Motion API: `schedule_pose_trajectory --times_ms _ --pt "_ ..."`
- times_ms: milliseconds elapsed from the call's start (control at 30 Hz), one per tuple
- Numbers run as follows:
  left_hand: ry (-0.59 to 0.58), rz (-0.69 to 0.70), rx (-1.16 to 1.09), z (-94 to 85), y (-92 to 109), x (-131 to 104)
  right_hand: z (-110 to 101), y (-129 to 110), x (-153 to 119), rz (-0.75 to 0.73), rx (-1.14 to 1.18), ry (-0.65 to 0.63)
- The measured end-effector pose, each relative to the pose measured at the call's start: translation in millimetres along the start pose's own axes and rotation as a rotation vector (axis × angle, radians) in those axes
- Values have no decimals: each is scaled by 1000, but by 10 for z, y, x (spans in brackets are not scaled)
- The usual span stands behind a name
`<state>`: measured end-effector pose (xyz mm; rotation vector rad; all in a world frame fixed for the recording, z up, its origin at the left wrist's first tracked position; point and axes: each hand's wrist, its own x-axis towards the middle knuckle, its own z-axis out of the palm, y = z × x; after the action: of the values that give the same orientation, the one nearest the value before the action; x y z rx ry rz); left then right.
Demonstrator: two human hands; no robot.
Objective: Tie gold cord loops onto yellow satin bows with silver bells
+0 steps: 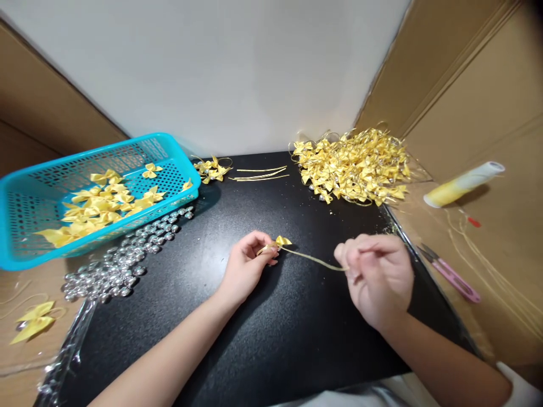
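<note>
My left hand (250, 260) pinches a small yellow bow (283, 241) above the middle of the black table (271, 333). From the bow a thin gold cord (314, 259) runs to the right, sagging a little. Its far end is between the closed fingers of my right hand (377, 274), which is slightly blurred. Part of the bow is hidden behind the left fingertips.
A blue basket (186, 169) with yellow bows stands at left, silver bells (114, 271) beside it. Finished-looking bows (352, 167) are heaped back right. Cut cords (261, 175) lie at the back. Pink-handled snips (458, 280) and a yellow-white tube (462, 185) are at right.
</note>
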<state>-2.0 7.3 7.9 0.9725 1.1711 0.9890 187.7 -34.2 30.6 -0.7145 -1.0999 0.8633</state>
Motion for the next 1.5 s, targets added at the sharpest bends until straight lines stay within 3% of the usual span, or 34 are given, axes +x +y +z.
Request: schedule_pose_trajectory --times_ms 167,400,567,700,833,1033,1167,1300,1400,1500 --pt "-22 -20 30 -27 7 -3 25 47 -128 68 -326 -292" --pt "-76 -95 27 -56 -17 3 147 215 -111 355 -529 -287" --pt "-103 -113 26 -38 6 -12 192 308 -130 335 -630 -372" --pt "-75 -116 30 -20 34 -20 182 322 -139 329 -649 -362" --pt "-53 -118 48 -7 55 -25 148 286 -129 267 -618 -275" --pt "-8 -114 58 -9 45 -27 -47 171 130 91 -282 233" --pt "-15 -109 65 -21 23 -20 -197 151 352 145 -177 286" --pt "-5 -149 39 -39 21 -15 -222 158 343 180 -449 185" --pt "3 -176 0 -50 25 -11 -109 166 195 109 -763 -76" --pt "5 -182 -29 -54 22 -7 42 210 30 113 -798 -338"
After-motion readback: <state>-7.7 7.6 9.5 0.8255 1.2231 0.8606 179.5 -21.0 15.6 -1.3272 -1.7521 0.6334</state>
